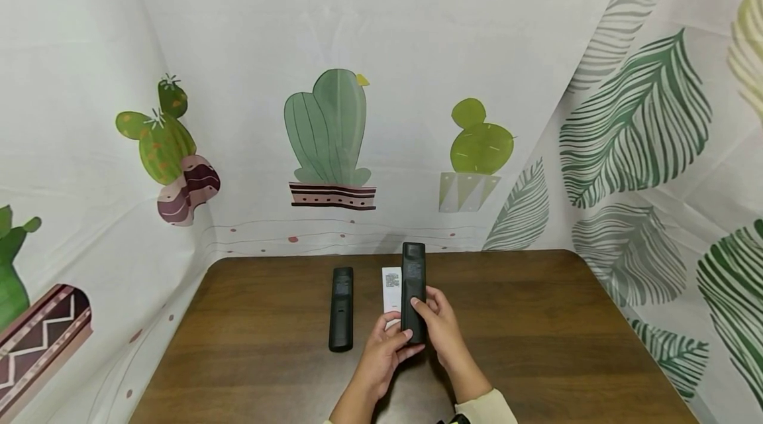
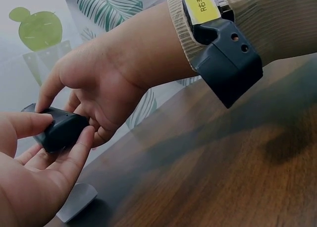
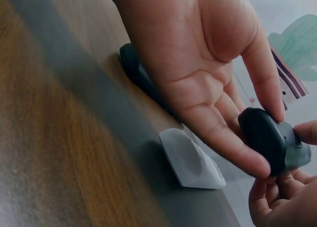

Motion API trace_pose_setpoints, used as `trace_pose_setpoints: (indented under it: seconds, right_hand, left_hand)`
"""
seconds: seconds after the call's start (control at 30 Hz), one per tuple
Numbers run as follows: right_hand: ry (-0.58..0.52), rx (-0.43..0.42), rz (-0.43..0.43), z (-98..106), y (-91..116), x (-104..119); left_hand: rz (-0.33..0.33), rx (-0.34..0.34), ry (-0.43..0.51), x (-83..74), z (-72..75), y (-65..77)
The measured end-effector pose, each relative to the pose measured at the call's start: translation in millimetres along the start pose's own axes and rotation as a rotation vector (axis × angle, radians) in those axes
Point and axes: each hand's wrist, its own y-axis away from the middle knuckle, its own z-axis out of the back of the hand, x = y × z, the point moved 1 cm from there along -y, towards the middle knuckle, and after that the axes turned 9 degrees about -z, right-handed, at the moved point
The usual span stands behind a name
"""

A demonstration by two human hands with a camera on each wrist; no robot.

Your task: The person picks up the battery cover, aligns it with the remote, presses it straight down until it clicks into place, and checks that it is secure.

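Both hands hold a black remote control above the table, its labelled back facing up. My left hand grips the lower end, thumb on the near edge and fingers underneath. My right hand grips the right side, with the thumb on the back of the remote. In the left wrist view the remote's near end shows between both hands. A white remote control lies on the table behind and below it, partly hidden by the left hand. Left of them lies another black remote control, back up.
The brown wooden table has rounded far corners. White cloth printed with cacti and leaves hangs behind and at both sides. A wrist camera mount sits on the right forearm.
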Motion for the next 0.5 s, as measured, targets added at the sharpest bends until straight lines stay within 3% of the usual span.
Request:
trace_pose_setpoints:
  seconds: [0.5]
  right_hand:
    - [-0.003, -0.004, -0.003, 0.0, -0.8, -2.1]
  left_hand:
    - [0.005, -0.001, 0.003, 1.2, -0.1, 0.1]
